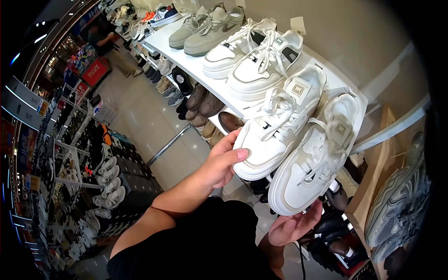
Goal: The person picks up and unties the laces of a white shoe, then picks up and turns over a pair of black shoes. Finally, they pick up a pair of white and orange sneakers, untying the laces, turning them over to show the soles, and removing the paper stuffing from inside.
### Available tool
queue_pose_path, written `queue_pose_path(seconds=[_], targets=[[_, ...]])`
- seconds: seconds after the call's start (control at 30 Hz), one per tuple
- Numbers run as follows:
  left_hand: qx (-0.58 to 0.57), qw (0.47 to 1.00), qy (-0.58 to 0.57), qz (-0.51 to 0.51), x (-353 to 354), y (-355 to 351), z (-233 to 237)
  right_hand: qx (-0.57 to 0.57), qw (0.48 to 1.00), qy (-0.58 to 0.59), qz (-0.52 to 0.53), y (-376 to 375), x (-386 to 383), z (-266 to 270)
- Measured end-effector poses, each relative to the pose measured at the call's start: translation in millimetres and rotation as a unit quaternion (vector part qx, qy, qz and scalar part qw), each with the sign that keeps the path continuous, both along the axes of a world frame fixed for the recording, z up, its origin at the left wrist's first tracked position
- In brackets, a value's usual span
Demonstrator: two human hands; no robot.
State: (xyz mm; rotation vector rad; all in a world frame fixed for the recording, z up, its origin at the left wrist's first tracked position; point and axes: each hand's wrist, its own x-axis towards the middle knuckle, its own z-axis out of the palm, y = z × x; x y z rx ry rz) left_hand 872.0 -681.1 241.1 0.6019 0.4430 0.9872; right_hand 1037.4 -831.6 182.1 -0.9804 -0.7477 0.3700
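Note:
My left hand [223,161] grips the toe of a white and pale grey sneaker [276,128], thumb on top and the other fingers hidden beneath. The heel of this sneaker lies over the white shelf [186,57], its toe past the front edge. Beside it, the matching sneaker [310,175] also points toward me, its laces loose across the tongue. Just under that second toe is my right hand [295,225], palm up with its fingers loosely apart and fingertips close to the sole.
White sneakers with dark heel patches [261,70] and grey-green sneakers [212,35] stand farther along the shelf. Brown shoes [210,106] sit on a lower level. Grey sneakers [396,196] are at right behind a wooden panel [373,186]. A person [105,44] stands down the aisle.

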Motion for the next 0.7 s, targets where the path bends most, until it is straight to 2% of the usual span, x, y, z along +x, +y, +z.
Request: queue_pose_path(seconds=[0.17, 0.6, 0.7], targets=[[0.005, 0.999, 0.01, -0.039, -8, 2, 3, 0.02, 0.994, 0.081, 0.065, 12, -10, 15], [0.06, 0.997, 0.015, -0.036, -18, -15, -10, 0.033, 0.993, 0.092, 0.068, 19, -20, 27], [0.059, 0.997, 0.024, -0.042, -21, -17, -15, 0.072, 0.99, 0.11, 0.053, 24, -18, 18]])
